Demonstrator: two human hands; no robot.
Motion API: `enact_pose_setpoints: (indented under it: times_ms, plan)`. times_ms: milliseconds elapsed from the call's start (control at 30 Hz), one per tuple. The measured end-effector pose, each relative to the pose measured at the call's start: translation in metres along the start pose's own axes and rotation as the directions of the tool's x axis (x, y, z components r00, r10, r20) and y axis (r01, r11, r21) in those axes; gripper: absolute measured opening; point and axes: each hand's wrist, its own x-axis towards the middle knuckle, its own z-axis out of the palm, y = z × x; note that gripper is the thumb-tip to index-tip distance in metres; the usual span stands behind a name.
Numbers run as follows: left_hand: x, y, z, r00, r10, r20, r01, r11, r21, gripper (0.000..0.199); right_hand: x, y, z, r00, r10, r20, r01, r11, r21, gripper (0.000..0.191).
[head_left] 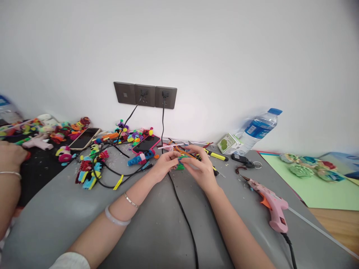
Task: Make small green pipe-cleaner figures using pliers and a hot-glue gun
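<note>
My left hand [166, 164] and my right hand [201, 170] meet above the middle of the grey table. Their fingertips pinch a small blue piece [180, 159], apparently pipe cleaner; the fingers cover much of it. Just beneath lies a bit of green fuzzy material [179, 167], and I cannot tell whether it joins the blue piece. Behind the hands are loose pipe cleaners [182, 151] in several colours. A yellow-and-black utility knife [217, 155] rests right of my right hand. Left of my left hand lies a blue fuzzy roll [140, 158] with a pink band.
A pink glue gun [273, 207] lies at the right, its cord trailing forward. Behind it are keys [243, 160], a small green-and-white box [228, 144] and a water bottle [259, 129]. Black cable [182, 209] crosses the table. Fuzzy figures [91, 170], phones [85, 138] and another person's hand [11, 158] are leftward.
</note>
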Motion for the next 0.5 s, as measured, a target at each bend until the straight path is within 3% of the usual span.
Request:
enact_pose_setpoints:
  times_ms: [200,333,500]
  plan:
    - [0.0007,-0.0019,-0.0016,1.000,0.001,-0.004,-0.001,1.000,0.019,0.038,-0.0005,-0.0010,-0.0005,1.000,0.019,0.017,-0.019,1.000,0.015,0.015]
    - [0.0011,-0.0010,-0.0026,0.997,0.076,-0.006,-0.075,0.992,0.097,0.036,-0.0010,-0.0004,-0.0002,0.996,0.085,0.002,-0.085,0.994,0.065,0.007]
    - [-0.0002,0.0023,-0.0003,0.992,0.119,-0.030,-0.112,0.977,0.181,0.032,-0.0020,0.0052,0.0029,0.973,0.223,0.051,-0.229,0.953,0.198,0.023]
